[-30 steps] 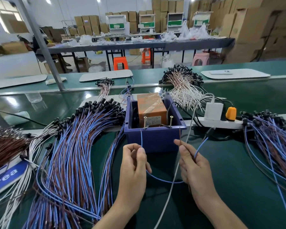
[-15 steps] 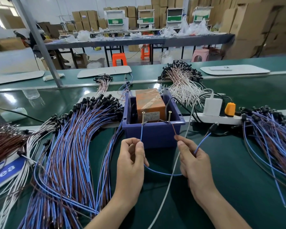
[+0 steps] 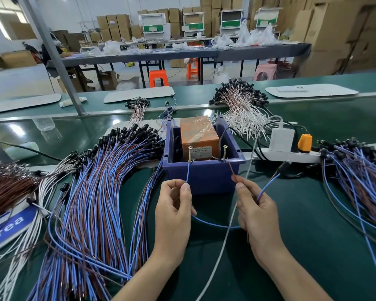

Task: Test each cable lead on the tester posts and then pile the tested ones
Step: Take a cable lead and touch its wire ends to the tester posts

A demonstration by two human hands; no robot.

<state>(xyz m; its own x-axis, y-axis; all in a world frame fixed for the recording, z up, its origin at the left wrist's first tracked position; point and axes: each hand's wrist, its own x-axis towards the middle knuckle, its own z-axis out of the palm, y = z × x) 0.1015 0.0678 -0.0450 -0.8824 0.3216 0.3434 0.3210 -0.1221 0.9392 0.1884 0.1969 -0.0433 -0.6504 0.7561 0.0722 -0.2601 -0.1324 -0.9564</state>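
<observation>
Far left on the green counter (image 3: 313,213): heap of brown leads (image 3: 7,187), then a broad fan of blue-and-brown leads (image 3: 91,192). Centre left: left hand (image 3: 174,205), fingers pinching the blue lead (image 3: 188,172), tip reaching the foot of the left post (image 3: 190,154) in the tester box (image 3: 202,177). Centre right: right hand (image 3: 256,209), fingers gripping the brown lead end (image 3: 232,170), tip just beside the right post (image 3: 225,152); contact not discernible. Far right: second pile of leads (image 3: 356,181) beside the power strip (image 3: 291,156).

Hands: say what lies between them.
Head view: the blue lead sags from left hand to right hand; a white cable crosses it, over green mat.
</observation>
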